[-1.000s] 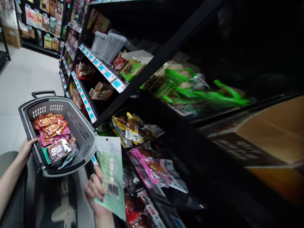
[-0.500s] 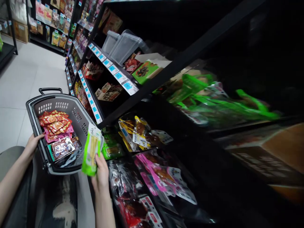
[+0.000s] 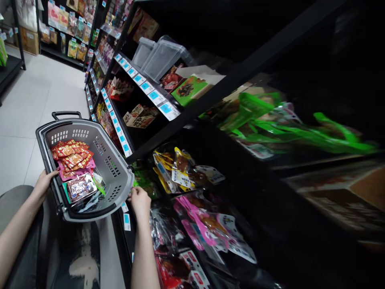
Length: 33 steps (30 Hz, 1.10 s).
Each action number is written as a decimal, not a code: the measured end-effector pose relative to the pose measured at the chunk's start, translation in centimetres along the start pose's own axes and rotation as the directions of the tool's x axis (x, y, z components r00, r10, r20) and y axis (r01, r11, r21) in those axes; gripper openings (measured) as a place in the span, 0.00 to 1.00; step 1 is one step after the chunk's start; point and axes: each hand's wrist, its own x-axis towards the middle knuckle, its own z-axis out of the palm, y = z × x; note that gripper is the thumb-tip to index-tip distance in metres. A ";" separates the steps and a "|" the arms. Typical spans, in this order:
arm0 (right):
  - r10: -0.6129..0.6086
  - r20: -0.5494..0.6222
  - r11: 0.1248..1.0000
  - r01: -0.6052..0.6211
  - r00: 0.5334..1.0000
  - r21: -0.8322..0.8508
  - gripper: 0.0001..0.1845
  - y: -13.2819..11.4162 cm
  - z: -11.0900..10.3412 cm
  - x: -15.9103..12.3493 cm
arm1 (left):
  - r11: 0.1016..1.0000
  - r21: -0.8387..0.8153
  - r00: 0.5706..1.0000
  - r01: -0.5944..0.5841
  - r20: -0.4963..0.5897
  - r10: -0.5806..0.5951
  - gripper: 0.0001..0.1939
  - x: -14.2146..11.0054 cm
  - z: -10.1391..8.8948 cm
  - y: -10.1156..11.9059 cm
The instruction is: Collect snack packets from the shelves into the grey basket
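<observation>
A grey shopping basket [image 3: 122, 172] with a black handle rests tilted in front of me. My left hand [image 3: 44, 184] grips its left rim. Inside lie several red snack packets [image 3: 73, 154], a pink packet [image 3: 67, 172], a shiny dark packet [image 3: 80, 188] and a green-and-white packet [image 3: 100, 185]. My right hand [image 3: 140, 200] is just outside the basket's right rim, its fingers curled in; what they hold, if anything, is hidden. Beside that hand, green packets [image 3: 146, 180] lie on the low shelf, partly in shadow.
To the right are yellow packets [image 3: 180, 168], pink packets [image 3: 207, 224] and red packets [image 3: 176, 271] on the low shelf. Clear plastic bins [image 3: 162, 58] stand on a higher shelf. A slanting black shelf bar [image 3: 198, 104] crosses above. Pale floor tiles [image 3: 57, 88] run along the aisle.
The green-and-white packet that my right hand held has gone into the basket. That hand has moved slightly right and up, to the outside of the rim. My left hand keeps its grip.
</observation>
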 end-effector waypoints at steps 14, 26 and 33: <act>0.023 0.096 0.921 0.016 0.995 -0.390 0.20 4.9 3.1 7.6 | 1.000 -0.025 0.998 0.003 -0.061 -0.004 0.17 -0.2 0.4 -0.1; 0.074 0.104 0.903 -0.022 0.992 -0.430 0.19 7.3 4.6 7.9 | 0.998 -0.046 0.991 0.035 -0.127 -0.041 0.17 -0.3 0.7 -0.2; 0.089 0.116 0.946 -0.048 0.989 -0.320 0.18 6.4 4.5 8.2 | 0.998 -0.047 0.991 0.032 -0.125 -0.038 0.14 -0.3 0.8 0.0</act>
